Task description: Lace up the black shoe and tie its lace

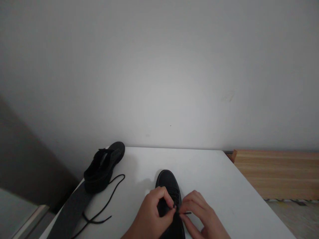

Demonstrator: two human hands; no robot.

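A black shoe [166, 179] stands on the white table with its toe pointing away from me. Over its laced front, my left hand [156, 212] pinches thumb and forefinger together on part of the black shoelace. On the shoe's right side, my right hand [200, 215] grips a lace end [188, 212], whose tip sticks out past the fingers. Both hands nearly meet above the shoe and hide much of its opening and heel.
A second black shoe [99, 176] sits at the table's left back edge on a dark grey strip [72, 210]. One loose black lace [109, 199] curls over the white table [211, 172]. Behind is a grey wall [159, 83]; at right, a wooden board [276, 172].
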